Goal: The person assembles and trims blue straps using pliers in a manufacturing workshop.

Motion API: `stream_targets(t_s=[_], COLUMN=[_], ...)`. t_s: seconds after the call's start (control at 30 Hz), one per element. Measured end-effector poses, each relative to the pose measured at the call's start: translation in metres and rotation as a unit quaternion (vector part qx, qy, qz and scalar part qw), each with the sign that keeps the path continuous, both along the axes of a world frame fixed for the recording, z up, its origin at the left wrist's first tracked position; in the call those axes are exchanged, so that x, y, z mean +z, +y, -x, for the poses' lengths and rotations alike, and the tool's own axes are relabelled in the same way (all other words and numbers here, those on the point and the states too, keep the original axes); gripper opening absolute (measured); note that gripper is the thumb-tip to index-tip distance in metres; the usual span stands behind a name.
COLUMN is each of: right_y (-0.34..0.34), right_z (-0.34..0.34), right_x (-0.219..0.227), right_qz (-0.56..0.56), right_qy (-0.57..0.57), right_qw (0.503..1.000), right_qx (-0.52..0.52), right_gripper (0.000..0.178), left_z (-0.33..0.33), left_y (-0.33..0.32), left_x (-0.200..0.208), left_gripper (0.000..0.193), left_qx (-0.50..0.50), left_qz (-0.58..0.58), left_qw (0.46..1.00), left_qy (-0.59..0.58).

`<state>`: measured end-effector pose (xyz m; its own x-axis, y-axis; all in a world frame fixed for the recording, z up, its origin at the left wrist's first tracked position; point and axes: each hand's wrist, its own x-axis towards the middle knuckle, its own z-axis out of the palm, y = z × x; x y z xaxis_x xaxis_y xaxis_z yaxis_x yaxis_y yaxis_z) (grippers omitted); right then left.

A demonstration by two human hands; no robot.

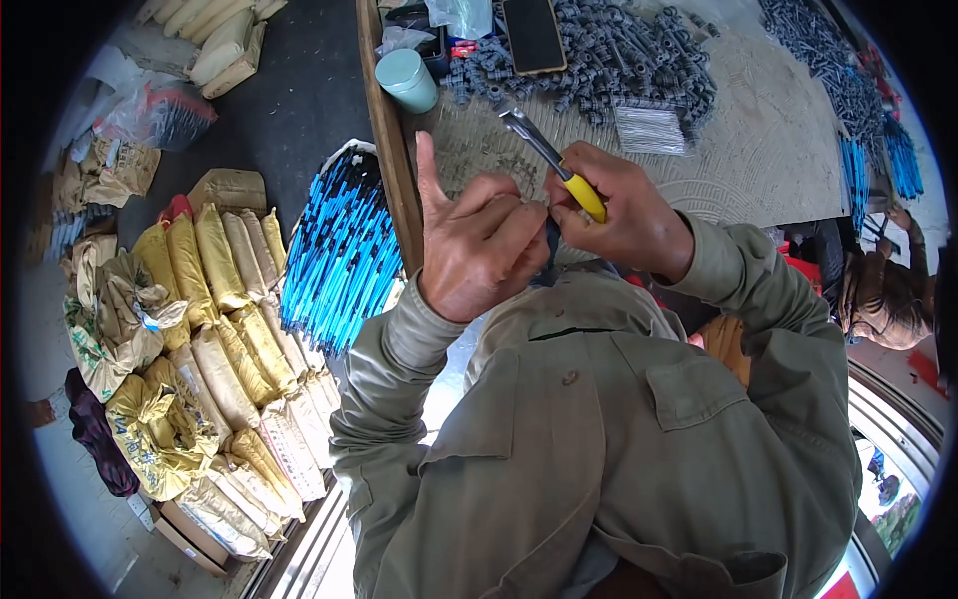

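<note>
Creased jacket (639,479) nearest, right hand (627,207) grips yellow-handled, probably steel-headed tool (569,177).

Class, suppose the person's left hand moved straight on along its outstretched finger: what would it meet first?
The left hand would most likely meet the pale green, cylindrical lidded container, which lies in line with its outstretched finger. Depth is unclear, so it might pass above it.

The canister (407,82) stands left of the pliers (548,155).
</note>
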<state>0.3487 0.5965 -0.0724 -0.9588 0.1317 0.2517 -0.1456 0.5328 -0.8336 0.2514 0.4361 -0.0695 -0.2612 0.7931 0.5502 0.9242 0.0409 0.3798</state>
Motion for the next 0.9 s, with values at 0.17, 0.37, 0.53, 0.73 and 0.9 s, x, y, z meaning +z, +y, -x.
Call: stream_targets(t_s=[0.17, 0.37, 0.53, 0.73, 0.9], right_y=[0.005, 0.032, 0.048, 0.035, -0.011], right_z=[0.002, -0.002, -0.006, 0.004, 0.008], right_x=[-0.018, -0.088, -0.176, -0.144, -0.002], right_qz=[0.146, -0.055, -0.417, -0.329, 0.17], right_qy=[-0.089, -0.089, -0.011, 0.02, -0.064], right_qw=[0.985, 0.994, 0.908, 0.944, 0.982], right_qx=[0.009, 0.031, 0.032, -0.02, -0.053], right_gripper=[0.011, 0.021, 0.028, 0.02, 0.009], left_z=[0.002, 0.006, 0.006, 0.01, 0.007], left_y=[0.0, -0.014, -0.016, -0.024, -0.021], left_x=[-0.02, -0.022, -0.012, -0.014, -0.017], left_gripper=[0.017, 0.02, 0.021, 0.018, 0.015], left_qx=[0.023, 0.076, 0.125, 0.183, 0.203], left_qz=[-0.062, -0.137, -0.168, -0.134, -0.129], left_qw=[0.993, 0.96, 0.97, 0.973, 0.97], left_qy=[-0.099, -0.23, -0.123, 0.033, 0.047])
